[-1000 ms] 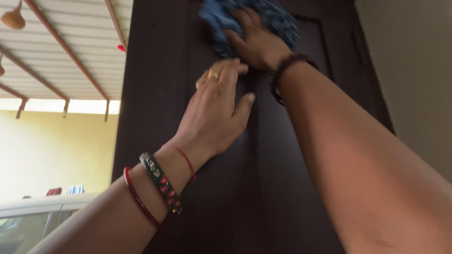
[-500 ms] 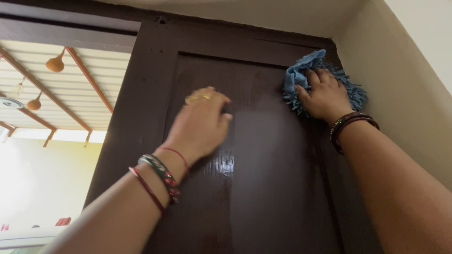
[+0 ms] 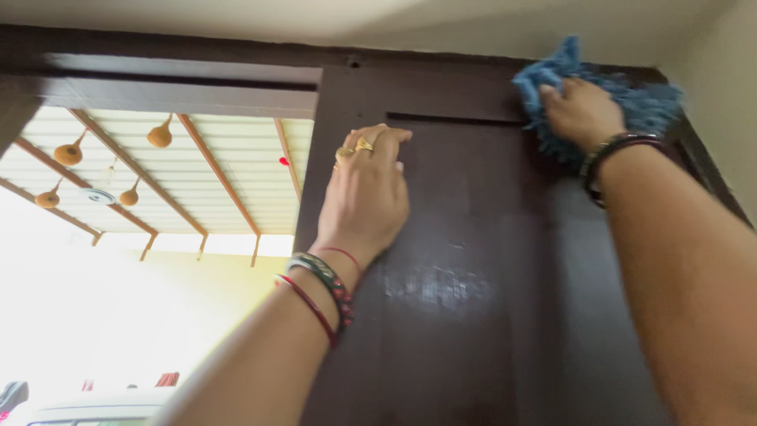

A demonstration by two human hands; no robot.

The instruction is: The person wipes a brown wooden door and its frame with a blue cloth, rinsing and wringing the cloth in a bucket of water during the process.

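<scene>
A dark brown wooden door (image 3: 473, 331) fills the middle of the head view, seen from below. My right hand (image 3: 582, 110) presses a fluffy blue cloth (image 3: 639, 102) against the door's top right corner, fingers closed over it. My left hand (image 3: 367, 193) lies flat on the upper door panel, fingers together, holding nothing. It wears gold rings, and bangles circle both wrists. The cloth's lower part is hidden behind my right hand and wrist.
The dark door frame (image 3: 173, 83) runs along the top. Left of the door is an open porch with a ribbed roof (image 3: 197, 181), brown beams and hanging bell-shaped ornaments (image 3: 160, 134). A pale wall (image 3: 725, 110) stands at the right. A vehicle roof (image 3: 102, 410) shows at bottom left.
My right hand has carried the blue cloth up and to the right, into the door's top corner. My left hand has stayed on the panel while the view has tilted upward.
</scene>
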